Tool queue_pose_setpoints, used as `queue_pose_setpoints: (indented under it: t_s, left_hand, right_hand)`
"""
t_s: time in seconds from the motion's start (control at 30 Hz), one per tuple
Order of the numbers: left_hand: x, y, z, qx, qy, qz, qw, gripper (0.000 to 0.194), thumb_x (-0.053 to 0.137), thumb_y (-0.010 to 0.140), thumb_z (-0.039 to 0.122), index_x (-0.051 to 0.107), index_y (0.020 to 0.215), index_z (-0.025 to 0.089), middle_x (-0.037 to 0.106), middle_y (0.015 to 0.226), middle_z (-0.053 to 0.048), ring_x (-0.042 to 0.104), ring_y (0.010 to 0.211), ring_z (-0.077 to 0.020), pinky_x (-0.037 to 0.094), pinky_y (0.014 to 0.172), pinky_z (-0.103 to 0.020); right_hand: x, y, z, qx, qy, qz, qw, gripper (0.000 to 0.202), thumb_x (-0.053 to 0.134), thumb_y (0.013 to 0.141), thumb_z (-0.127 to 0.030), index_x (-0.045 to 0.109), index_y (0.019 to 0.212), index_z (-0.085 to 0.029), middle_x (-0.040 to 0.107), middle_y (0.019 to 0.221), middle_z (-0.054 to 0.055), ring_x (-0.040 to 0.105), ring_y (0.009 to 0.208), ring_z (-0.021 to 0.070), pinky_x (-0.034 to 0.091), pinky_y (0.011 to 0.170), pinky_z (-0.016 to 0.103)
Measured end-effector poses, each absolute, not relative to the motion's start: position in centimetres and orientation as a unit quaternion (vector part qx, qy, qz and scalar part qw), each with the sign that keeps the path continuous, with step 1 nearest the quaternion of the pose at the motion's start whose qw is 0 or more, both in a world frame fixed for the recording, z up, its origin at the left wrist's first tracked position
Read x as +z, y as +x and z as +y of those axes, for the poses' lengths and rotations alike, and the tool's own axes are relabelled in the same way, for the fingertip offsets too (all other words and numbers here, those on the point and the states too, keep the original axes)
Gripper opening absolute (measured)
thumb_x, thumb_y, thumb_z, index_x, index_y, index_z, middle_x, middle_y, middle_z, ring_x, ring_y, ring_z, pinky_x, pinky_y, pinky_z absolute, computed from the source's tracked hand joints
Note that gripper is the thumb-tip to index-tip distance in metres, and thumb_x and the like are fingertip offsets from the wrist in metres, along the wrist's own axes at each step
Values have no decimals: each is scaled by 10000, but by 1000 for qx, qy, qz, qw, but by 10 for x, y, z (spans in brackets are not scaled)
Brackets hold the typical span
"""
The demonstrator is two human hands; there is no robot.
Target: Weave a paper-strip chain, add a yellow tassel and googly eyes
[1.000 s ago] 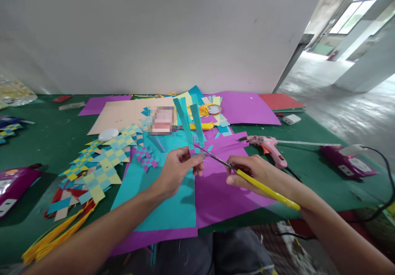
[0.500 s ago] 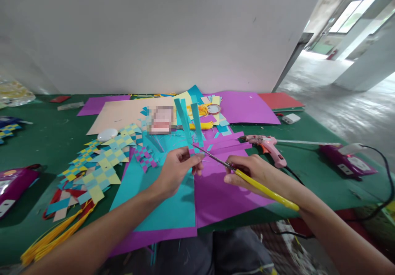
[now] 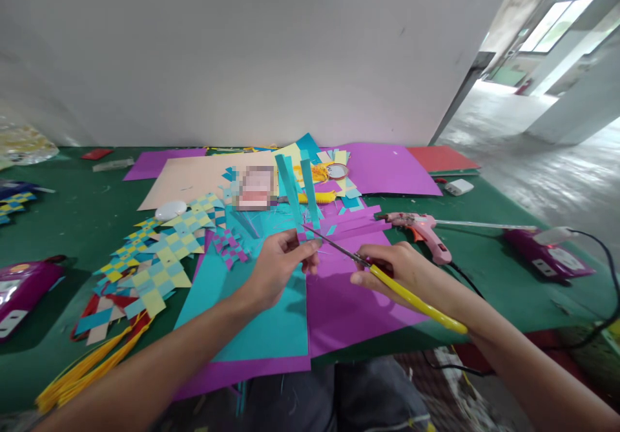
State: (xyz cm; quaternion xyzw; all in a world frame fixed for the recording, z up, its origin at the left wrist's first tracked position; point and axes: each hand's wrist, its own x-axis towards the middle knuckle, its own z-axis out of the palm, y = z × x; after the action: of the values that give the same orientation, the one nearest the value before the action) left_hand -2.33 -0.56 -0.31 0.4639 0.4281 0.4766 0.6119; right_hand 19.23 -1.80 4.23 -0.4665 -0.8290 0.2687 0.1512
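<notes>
Teal paper strips (image 3: 289,186) stand up from a small purple and teal woven piece at the centre, with purple strips (image 3: 356,223) reaching out to its right. My left hand (image 3: 285,261) pinches the lower edge of this piece. My right hand (image 3: 387,265) is closed on yellow-handled scissors (image 3: 411,298), whose blades point up-left and meet the piece near the base of the strips. Beneath my hands lie a teal sheet (image 3: 252,322) and a purple sheet (image 3: 353,312).
A pink glue gun (image 3: 423,232) lies right of the strips, its cord running toward me. Checkered woven paper pieces (image 3: 159,277) and yellow tassels (image 3: 92,367) are on the left. Purple power boxes (image 3: 547,254) sit at both sides. A pale panel (image 3: 242,57) rises behind the green table (image 3: 504,296).
The scissor tips have shifted very slightly at the woven piece, and the purple strips on the right have moved a little to the left. My left hand keeps its pinch.
</notes>
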Motion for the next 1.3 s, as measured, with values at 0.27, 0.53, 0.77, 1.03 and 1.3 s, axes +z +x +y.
queue_pose_setpoints:
  t_s: [0.27,0.53,0.77,1.03,1.3]
  left_hand:
    - [-2,-24,-6,475,452,425,624,216,691,770,267,581,625,152,610,536,23,551,474,-89,423,472,-215]
    - [1,-23,-7,487,428,426,631,211,694,741,251,562,611,152,590,529,26,523,462,-78,403,467,-212]
    - [2,-25,-3,549,408,402,609,288,679,766,260,485,573,171,575,528,36,520,483,-73,393,488,-212]
    - [2,-19,-11,481,444,391,646,314,728,729,305,473,602,174,621,536,23,551,471,-98,398,486,-234]
    - [2,-19,-11,449,483,396,639,342,712,743,315,428,594,195,591,495,32,544,474,-110,412,501,-251]
  right_hand:
    - [41,192,-18,251,-467,-833,157,343,552,872,-433,527,660,-165,360,496,-66,267,497,76,218,452,205]
    - [38,199,-18,268,-451,-841,135,306,556,864,-492,534,830,-189,463,561,-55,356,512,98,289,511,226]
    - [21,213,-28,528,-430,-693,237,301,505,891,-498,496,933,-201,547,720,-13,474,553,104,416,515,235]
    - [16,154,-15,654,-364,-431,504,189,703,749,-310,546,796,-214,612,776,-7,627,752,157,528,741,310]
    - [10,146,-5,617,-371,-421,551,164,703,672,-256,551,696,-198,587,689,-8,564,615,132,504,623,293]
